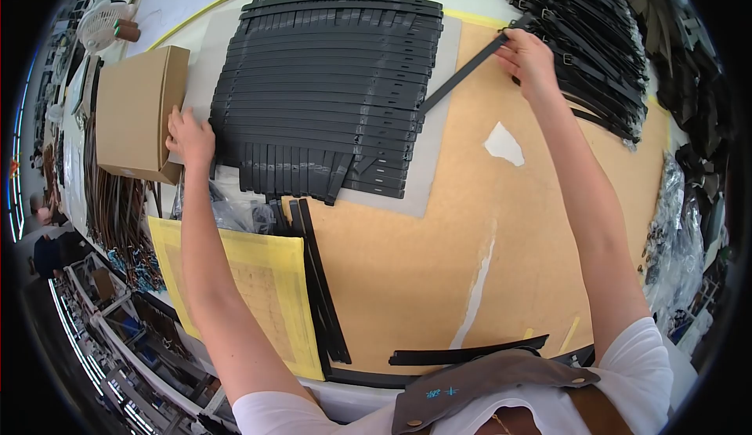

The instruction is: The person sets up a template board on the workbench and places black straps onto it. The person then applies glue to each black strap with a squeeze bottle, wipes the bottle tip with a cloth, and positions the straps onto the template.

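Observation:
My right hand (531, 60) is raised at the upper right, its fingers pinched on the end of a black strap (464, 73). This strap slants down to the left, its other end meeting the right edge of a wide stack of black straps (321, 90). Most straps there lie side by side in rows, with some set crosswise at the top and bottom. My left hand (190, 139) is between the stack's left edge and a closed cardboard box (133, 114). Its fingers are apart beside the box's right side; whether they touch it I cannot tell.
Buckled black belts (587, 35) are piled at the upper right. A yellow-edged board (235, 278) lies at lower left, beside long black straps (319, 286). More straps (470, 352) lie along the near edge of the tan work surface (399, 278). Clear plastic (677, 239) is at the right.

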A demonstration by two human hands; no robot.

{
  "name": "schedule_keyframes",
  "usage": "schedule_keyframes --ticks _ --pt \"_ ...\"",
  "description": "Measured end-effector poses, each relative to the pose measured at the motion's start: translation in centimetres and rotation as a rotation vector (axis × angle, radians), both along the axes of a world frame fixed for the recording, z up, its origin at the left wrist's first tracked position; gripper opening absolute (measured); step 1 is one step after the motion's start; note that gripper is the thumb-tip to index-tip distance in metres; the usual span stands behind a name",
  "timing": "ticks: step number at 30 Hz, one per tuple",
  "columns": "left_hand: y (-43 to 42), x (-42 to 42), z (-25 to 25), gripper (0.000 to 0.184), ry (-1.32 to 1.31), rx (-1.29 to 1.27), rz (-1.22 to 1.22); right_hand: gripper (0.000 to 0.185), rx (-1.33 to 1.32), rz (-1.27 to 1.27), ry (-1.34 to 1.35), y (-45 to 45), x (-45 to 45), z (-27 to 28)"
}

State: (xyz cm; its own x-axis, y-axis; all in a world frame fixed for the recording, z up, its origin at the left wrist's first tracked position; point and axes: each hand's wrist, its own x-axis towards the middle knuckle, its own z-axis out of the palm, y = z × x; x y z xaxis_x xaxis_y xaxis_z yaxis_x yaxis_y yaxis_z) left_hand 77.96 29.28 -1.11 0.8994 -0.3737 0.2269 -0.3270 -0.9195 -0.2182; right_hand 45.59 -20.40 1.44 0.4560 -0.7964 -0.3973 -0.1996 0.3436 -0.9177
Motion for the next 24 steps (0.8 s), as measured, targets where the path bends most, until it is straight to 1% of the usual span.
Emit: schedule_keyframes --ticks 3,5,7,9,11,12,13,14,15,16,17,19,22,23,24 --pt "-0.3 -0.8 -0.1 0.049 -0.001 -0.081 -0.067 0.024 -0.083 -0.058 -0.058 -1.9 -3.6 2.7" --pt "-0.5 -1.2 -0.7 0.048 -0.024 -0.157 -0.142 0.021 -0.061 -0.099 -0.122 -4.1 -6.4 4.8" --pt "-1.5 -2.7 -0.3 0.043 -0.009 -0.256 -0.177 0.019 -0.088 -0.083 -0.274 -5.3 -8.6 8.0" --pt "-2.4 -4.6 0.4 0.039 0.002 -0.367 -0.234 0.02 -0.162 -0.008 -0.366 -5.6 -9.0 11.3" --pt "-4.3 -7.2 1.9 0.031 0.039 -0.585 -0.464 0.022 -0.203 0.18 -0.418 -4.3 -8.0 14.8" --pt "-6.2 -9.7 3.5 0.028 0.146 -0.683 -0.54 0.025 -0.275 0.251 -0.393 -3.2 -7.1 16.0" --pt "-8.3 -12.7 5.3 0.025 0.253 -0.783 -0.619 0.026 -0.282 0.342 -0.362 -1.5 -5.8 17.2" --pt "-10.2 -15.3 6.7 0.024 0.369 -0.828 -0.713 0.027 -0.298 0.436 -0.331 0.5 -4.3 18.6" --pt "-11.7 -18.4 8.3 0.025 0.55 -0.824 -0.735 0.028 -0.312 0.529 -0.295 2.6 -2.8 19.5" --pt "-13.1 -21.0 8.7 0.027 0.652 -0.867 -0.825 0.029 -0.346 0.608 -0.231 4.4 -1.4 19.9" --pt "-14.4 -24.2 10.0 0.034 0.955 -1.044 -0.777 0.03 -0.377 0.688 -0.169 6.4 0.0 20.0" --pt "-16.0 -28.8 11.0 0.035 1.153 -1.135 -0.671 0.03 -0.397 0.882 -0.078 10.5 2.8 20.4" --pt "-17.1 -31.6 9.2 0.029 1.408 -1.359 -0.462 0.028 -0.345 1.017 -0.206 15.8 5.5 18.7" --pt "-16.8 -32.0 8.8 0.027 1.379 -1.439 -0.433 0.027 -0.316 1.076 -0.237 16.9 6.2 17.9" --pt "-16.6 -32.2 8.7 0.025 1.351 -1.518 -0.404 0.027 -0.233 1.087 -0.245 18.1 6.5 17.2"
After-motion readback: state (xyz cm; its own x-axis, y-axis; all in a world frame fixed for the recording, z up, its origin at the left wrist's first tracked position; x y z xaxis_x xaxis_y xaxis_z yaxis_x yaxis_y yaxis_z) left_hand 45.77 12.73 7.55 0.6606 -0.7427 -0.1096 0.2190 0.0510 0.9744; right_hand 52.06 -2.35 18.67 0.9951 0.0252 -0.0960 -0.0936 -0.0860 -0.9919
